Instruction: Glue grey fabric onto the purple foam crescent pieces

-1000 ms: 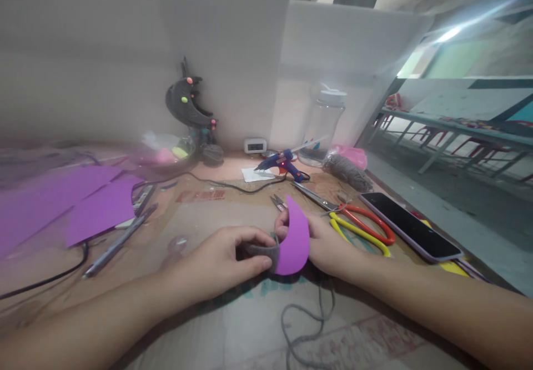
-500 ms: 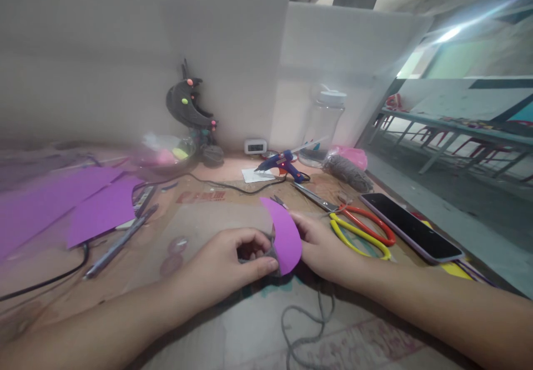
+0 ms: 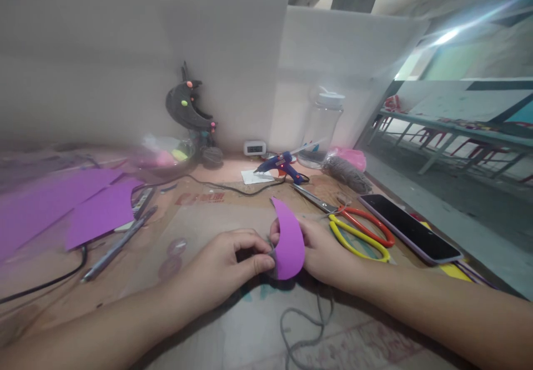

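at the purple crescent (image 3: 290, 245), the left hand (image 3: 237, 261) pinches its grey-wrapped end, the right hand (image 3: 322, 248) curls behind.

The curved paper (image 3: 290, 243) is plain purple; the scissors (image 3: 361, 233) have one orange-red handle and one yellow. The glue gun (image 3: 282, 166) is blue, the yarn (image 3: 303, 326) grey, the worktop (image 3: 200, 325) brownish with red print.
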A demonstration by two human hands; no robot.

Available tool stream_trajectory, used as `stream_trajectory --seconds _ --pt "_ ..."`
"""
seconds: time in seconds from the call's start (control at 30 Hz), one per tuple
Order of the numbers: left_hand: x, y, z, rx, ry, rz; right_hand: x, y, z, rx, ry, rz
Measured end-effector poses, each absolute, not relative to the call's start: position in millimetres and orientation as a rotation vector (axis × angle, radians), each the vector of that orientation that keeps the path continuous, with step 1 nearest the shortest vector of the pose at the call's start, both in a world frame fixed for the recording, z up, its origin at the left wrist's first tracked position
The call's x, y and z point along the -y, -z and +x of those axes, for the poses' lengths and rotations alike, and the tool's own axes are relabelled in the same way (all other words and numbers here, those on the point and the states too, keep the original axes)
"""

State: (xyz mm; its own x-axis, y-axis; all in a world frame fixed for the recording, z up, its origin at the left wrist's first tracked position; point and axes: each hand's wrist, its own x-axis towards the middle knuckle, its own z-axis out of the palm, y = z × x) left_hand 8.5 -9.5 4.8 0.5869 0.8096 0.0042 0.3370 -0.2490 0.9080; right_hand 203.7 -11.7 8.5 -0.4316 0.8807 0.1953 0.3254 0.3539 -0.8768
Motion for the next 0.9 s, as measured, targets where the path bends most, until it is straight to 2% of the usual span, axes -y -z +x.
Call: stream_trajectory --seconds 0.3,0.9 --pt "13.1 -7.2 7.3 -0.922 -0.552 1.853 12.4 -7.4 201.4 1.868 -1.084 -1.119" --pt "9.2 -8.1 8.3 -0.969 -0.565 1.868 10.8 -8.2 204.8 1.965 -0.948 -1.08"
